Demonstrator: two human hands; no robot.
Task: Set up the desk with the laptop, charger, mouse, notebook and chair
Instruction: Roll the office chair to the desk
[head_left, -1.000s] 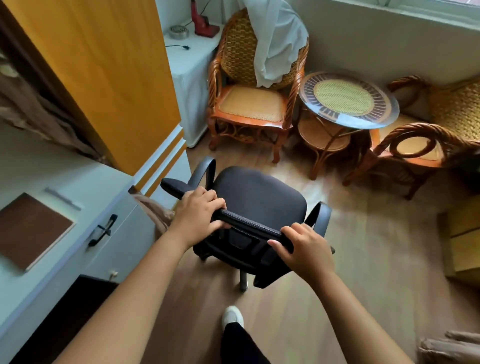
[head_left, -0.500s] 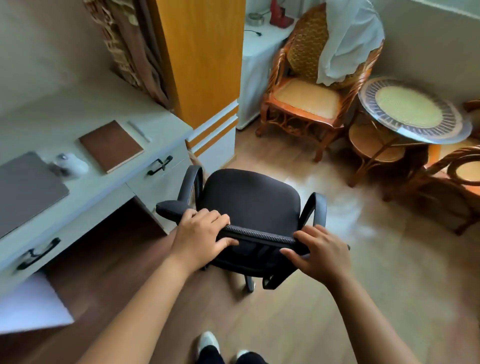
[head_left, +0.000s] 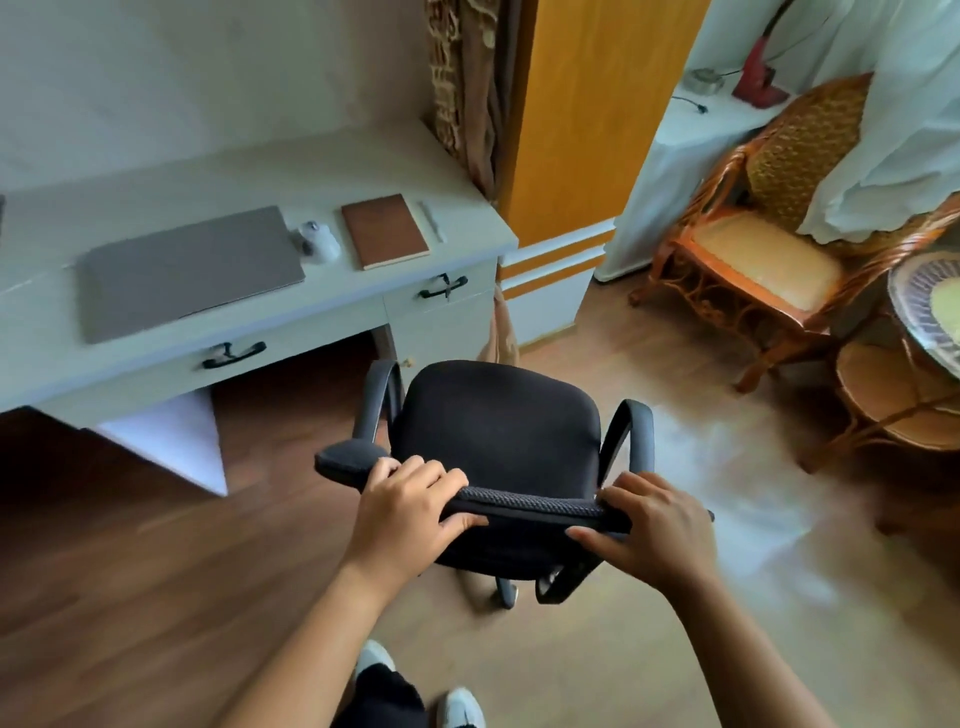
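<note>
Since the earlier frame the chair (head_left: 498, 441) is sitting nearer the desk (head_left: 260, 176), both now squarer in view. The left hand (head_left: 405, 514) and right hand (head_left: 654, 530) are each closing a grip on its backrest top. At 11 o'clock, laptop (head_left: 187, 270), mouse (head_left: 319, 241) and notebook (head_left: 384, 230) are lying on the desk. A wicker chair (head_left: 753, 249) is standing at 2 o'clock. No legible writing.

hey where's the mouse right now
In the head view, the mouse sits on the desk, upper left of frame, between the closed laptop on its left and the brown notebook on its right.
</note>
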